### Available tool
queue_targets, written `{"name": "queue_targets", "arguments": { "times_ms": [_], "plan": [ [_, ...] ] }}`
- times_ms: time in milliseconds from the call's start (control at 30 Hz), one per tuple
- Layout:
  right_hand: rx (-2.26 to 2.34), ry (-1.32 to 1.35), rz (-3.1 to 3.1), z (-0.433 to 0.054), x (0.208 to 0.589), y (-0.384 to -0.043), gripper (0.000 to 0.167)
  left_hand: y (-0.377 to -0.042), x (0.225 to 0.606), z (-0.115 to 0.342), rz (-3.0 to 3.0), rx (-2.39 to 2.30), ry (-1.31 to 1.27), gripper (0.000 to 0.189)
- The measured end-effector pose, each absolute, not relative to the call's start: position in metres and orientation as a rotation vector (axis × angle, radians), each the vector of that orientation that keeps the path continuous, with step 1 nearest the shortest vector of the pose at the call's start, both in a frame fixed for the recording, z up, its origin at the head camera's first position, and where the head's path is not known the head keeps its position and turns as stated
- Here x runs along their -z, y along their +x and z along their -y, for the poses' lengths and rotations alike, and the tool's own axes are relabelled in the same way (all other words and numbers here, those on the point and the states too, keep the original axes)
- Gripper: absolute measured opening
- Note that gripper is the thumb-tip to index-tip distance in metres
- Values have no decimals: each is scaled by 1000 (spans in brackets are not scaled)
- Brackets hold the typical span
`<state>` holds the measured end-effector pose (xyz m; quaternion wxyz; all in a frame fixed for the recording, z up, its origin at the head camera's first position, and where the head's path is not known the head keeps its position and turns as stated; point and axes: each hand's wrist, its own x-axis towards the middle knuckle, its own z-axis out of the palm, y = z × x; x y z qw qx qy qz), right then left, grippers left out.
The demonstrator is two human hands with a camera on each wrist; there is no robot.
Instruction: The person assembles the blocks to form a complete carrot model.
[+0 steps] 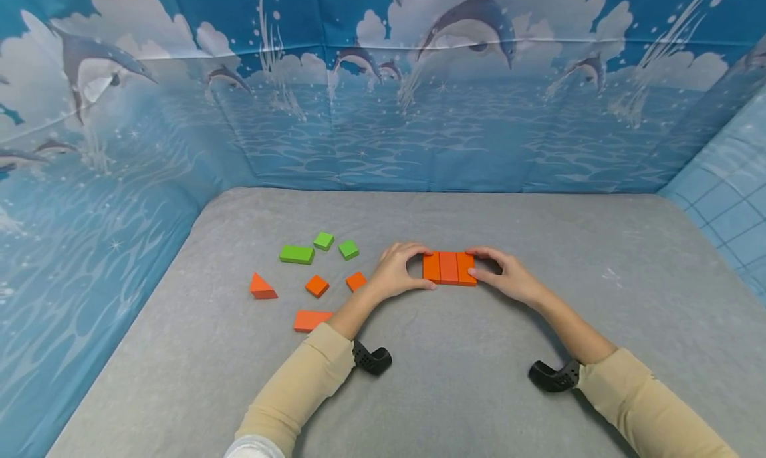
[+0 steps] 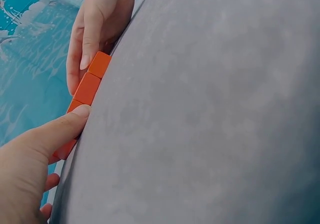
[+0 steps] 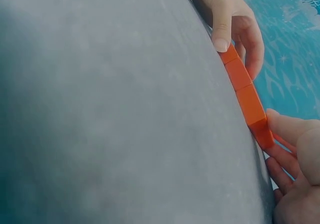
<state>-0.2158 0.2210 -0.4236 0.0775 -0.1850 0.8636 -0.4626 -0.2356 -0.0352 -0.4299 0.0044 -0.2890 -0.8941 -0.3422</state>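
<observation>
Three orange rectangular blocks lie flat on the grey cloth, long sides together: a left block (image 1: 431,268), a middle block (image 1: 449,268) and a right block (image 1: 464,264). My left hand (image 1: 395,272) holds the left block between thumb at the near end and index finger at the far end. At the other side, my right hand (image 1: 510,280) grips the right block, index finger at its far end and thumb against its outer side. Both wrist views show the row end-on, with the left thumb (image 2: 75,118) on a block's near face and the right thumb (image 3: 282,124) at the opposite end.
Left of the row lie a green rectangular block (image 1: 296,254), two small green blocks (image 1: 324,240), an orange triangular block (image 1: 262,288) and two small orange blocks (image 1: 317,286). Another orange rectangular block (image 1: 310,321) is partly behind my left forearm. A dolphin-print curtain (image 1: 383,132) borders the table.
</observation>
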Motion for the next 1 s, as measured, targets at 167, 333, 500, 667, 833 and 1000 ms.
{"name": "queue_targets", "arguments": {
  "times_ms": [167, 333, 500, 667, 833, 1000],
  "plan": [
    [1355, -557, -2580, -222, 420, -217, 50, -235, 431, 35, 2780, 1077, -914, 60],
    [1345, -572, -2574, -223, 420, -219, 50, -235, 431, 36, 2767, 1050, -943, 61],
    [1340, -568, -2568, -219, 410, -213, 48, -234, 420, 40, 2779, 1156, -964, 65],
    [1358, -568, -2554, -218, 411, -213, 47, -229, 406, 60, 2726, 1234, -907, 63],
    [1374, -564, -2548, -222, 420, -219, 49, -216, 405, 90, 2720, 1176, -789, 61],
    [1342, -539, -2560, -217, 409, -212, 48, -199, 410, 120, 2757, 1115, -697, 59]
  ]
}}
